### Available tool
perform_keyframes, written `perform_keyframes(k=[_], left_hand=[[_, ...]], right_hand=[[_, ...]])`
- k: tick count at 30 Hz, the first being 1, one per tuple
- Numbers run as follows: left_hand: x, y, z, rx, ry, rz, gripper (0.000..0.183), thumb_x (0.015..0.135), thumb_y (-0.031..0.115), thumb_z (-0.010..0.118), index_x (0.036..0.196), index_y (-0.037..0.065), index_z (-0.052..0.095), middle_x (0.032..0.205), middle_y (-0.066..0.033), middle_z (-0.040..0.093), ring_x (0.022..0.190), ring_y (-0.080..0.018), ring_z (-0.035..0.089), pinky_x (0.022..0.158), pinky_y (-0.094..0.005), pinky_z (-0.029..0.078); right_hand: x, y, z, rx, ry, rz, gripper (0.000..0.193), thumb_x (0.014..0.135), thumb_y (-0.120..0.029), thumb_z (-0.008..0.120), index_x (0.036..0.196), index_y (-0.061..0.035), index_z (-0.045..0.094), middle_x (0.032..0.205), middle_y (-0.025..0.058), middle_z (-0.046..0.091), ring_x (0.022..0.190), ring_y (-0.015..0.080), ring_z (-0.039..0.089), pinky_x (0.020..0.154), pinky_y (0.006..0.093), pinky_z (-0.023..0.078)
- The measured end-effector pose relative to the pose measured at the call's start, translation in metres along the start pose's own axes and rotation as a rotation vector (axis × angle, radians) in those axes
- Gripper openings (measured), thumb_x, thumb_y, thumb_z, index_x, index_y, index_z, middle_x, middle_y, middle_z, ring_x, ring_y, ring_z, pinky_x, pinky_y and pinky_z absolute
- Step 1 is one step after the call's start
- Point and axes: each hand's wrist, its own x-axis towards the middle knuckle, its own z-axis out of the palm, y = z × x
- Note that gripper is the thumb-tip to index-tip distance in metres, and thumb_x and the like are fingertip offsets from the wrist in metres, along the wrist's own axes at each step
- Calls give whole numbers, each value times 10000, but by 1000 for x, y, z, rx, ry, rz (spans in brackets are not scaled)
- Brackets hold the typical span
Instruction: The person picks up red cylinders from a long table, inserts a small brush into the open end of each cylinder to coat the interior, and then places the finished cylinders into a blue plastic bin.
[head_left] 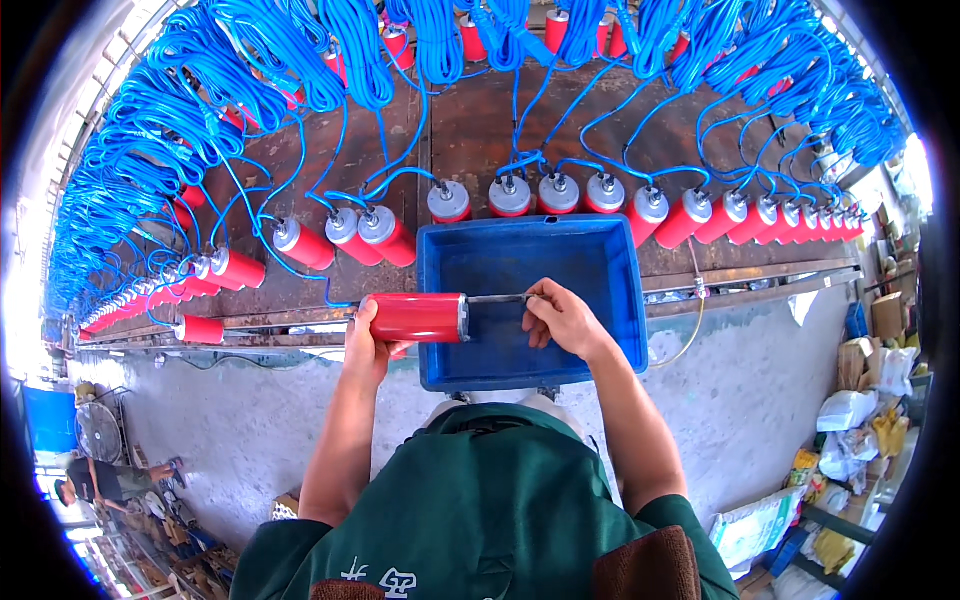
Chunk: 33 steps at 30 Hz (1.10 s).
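My left hand (364, 335) is wrapped round the far-left end of a red cylinder with a metal end (412, 318), which looks like a motor or pump body. The cylinder lies level, its bare metal face to the right, over the near-left rim of a blue plastic bin (641, 330). Between the fingertips of my right hand (562, 318) is a thin metal rod (496, 299), reaching left to the upper part of that face. Whether the rod enters the cylinder or only touches it, I cannot tell. Below both hands the bin shows a dark, wet-looking inside.
Several similar red cylinders (685, 218) with blue cables line the near edge of a rusty metal table (400, 150). Coiled blue cables (215, 80) are heaped behind them. Bags and boxes (850, 410) stand at the right. Another person (100, 480) is far off at the lower left.
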Motion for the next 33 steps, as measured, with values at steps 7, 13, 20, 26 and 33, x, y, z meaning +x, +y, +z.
perform_keyframes(k=[7,13,20,26,33], left_hand=[[-1,0,-4,-4,-32,-14,591,1075,512,565,1286,-37,616,1070,-228,766,722,-260,742,528,-315,542],[-1,-2,-7,-6,-31,-6,599,1078,514,567,1312,-36,599,1118,-232,761,834,-282,781,606,-327,625],[0,-3,-10,5,-36,-24,601,1073,501,597,1357,-28,589,1243,-236,740,1061,-327,789,772,-395,698],[2,-6,-15,-18,-50,-19,602,1077,493,593,1370,-33,582,1268,-243,731,1092,-349,782,816,-445,703],[-2,-6,-8,-49,8,-13,564,1104,453,555,1391,-33,549,1268,-249,725,1108,-357,777,782,-434,708]], right_hand=[[6,8,0,24,-19,-1,468,1187,-380,436,909,-52,620,762,66,682,672,163,698,649,314,592],[2,10,14,-22,65,15,584,1182,-504,405,858,-59,601,712,74,641,644,172,654,651,314,577],[9,25,10,91,87,-10,552,1180,-482,423,891,-43,590,675,53,557,602,172,583,594,330,531],[4,9,20,-81,194,-51,555,1178,-464,443,872,-31,605,648,51,541,583,173,580,592,331,525],[12,15,12,144,75,112,558,1173,-486,467,873,-41,622,687,48,594,635,171,601,630,330,527]])
